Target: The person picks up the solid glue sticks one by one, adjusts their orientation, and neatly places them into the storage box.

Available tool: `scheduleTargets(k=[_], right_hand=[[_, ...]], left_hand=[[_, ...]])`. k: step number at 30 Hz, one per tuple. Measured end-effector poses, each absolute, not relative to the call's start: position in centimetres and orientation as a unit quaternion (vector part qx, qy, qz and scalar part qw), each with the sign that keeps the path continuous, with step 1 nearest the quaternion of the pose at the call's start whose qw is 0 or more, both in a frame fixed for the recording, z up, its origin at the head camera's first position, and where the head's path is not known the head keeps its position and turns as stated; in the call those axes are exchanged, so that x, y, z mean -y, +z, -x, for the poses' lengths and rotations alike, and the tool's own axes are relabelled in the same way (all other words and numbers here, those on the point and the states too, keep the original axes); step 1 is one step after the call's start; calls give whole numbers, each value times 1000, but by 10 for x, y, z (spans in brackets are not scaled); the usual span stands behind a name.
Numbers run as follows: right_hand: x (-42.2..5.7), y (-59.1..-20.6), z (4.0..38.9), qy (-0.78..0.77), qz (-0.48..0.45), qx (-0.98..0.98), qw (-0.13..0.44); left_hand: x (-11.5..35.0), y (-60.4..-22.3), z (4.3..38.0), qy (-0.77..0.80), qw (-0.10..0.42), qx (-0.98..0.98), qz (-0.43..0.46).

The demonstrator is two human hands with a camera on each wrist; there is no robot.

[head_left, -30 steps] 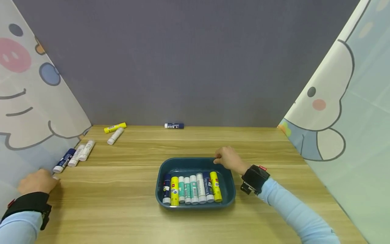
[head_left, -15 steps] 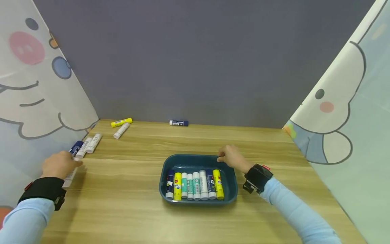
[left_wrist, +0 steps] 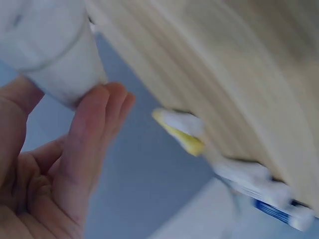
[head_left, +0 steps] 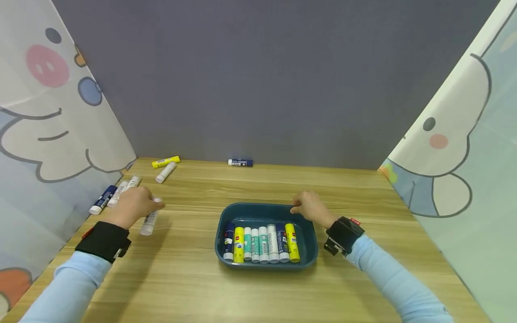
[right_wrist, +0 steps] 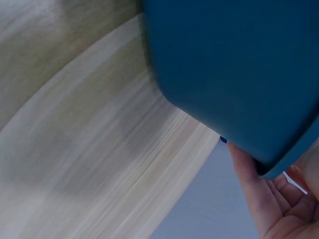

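Observation:
In the head view my left hand (head_left: pixel 132 206) pinches a white glue stick (head_left: pixel 148 223) by one end, holding it over the table left of the tray. The left wrist view shows the same glue stick (left_wrist: pixel 60 55) between thumb and fingertips. My right hand (head_left: pixel 311 210) pinches the back right rim of the dark teal tray (head_left: pixel 266 266); in the right wrist view the fingers (right_wrist: pixel 254 191) overlap the tray's edge. Inside the tray several glue sticks lie side by side: a yellow one (head_left: pixel 238 246) at left, green-and-white ones (head_left: pixel 263 246) mid-row, another yellow one (head_left: pixel 292 244) at right.
Beyond my left hand lie a navy glue stick (head_left: pixel 103 199) and two white ones, partly hidden by the hand. Farther back are a yellow glue stick (head_left: pixel 165 162) and a white one (head_left: pixel 166 172). Another navy glue stick (head_left: pixel 240 163) lies by the grey back panel (head_left: pixel 258 80).
My left hand has picked up the white glue stick at the left edge and carried it rightward toward the tray. The right hand stays at the tray's rim. The head view has shifted slightly.

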State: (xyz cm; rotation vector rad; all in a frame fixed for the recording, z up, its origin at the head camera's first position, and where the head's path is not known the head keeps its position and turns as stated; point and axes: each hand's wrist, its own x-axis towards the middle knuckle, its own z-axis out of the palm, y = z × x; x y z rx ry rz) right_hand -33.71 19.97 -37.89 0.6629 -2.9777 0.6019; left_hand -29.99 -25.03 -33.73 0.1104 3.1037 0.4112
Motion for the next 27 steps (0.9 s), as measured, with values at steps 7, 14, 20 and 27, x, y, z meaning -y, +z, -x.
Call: scheduleTargets(k=[7, 14, 20, 27], right_hand=[[-202, -378, 337, 185, -206, 961, 8], [-200, -377, 336, 184, -194, 964, 7], [-198, -377, 337, 191, -205, 960, 14], [-198, -378, 335, 194, -199, 960, 12]], left_hand=[[189, -324, 296, 131, 15, -989, -64], [138, -317, 290, 129, 25, -988, -81], [101, -322, 287, 145, 41, -985, -84], [69, -344, 287, 177, 50, -979, -84]])
